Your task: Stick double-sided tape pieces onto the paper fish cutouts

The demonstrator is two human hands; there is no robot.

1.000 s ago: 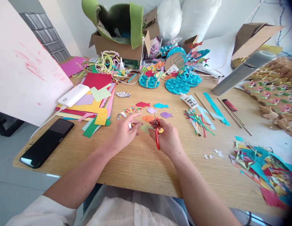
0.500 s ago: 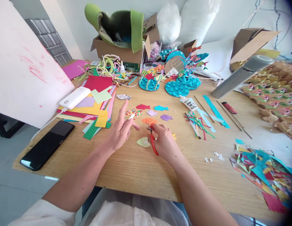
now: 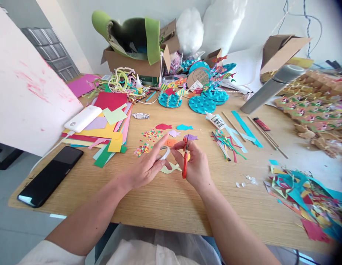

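Observation:
My left hand [image 3: 143,167] holds a narrow white ring that looks like a roll of tape [image 3: 166,152] between thumb and fingers. Red-handled scissors [image 3: 185,163] sit in my right hand [image 3: 197,162], blades pointing away from me. The right thumb and forefinger pinch at the edge of the roll; a tape end between them cannot be made out. Beneath the hands lies a pale green paper shape [image 3: 171,168], partly hidden. Just beyond are paper fish: orange [image 3: 172,142], purple [image 3: 191,137], lilac [image 3: 174,133], red [image 3: 163,126] and blue [image 3: 184,127].
Confetti [image 3: 151,134] lies left of the fish. Coloured paper [image 3: 113,101], a power bank [image 3: 84,118] and a phone [image 3: 51,176] are on the left. To the right are a glue tube [image 3: 215,120], thin strips [image 3: 227,144], a grey bottle [image 3: 270,90] and paper scraps [image 3: 306,198].
My right hand has come up to the roll in my left hand, and the scissors have turned upright. The roll now shows as a ring. The view has shifted slightly.

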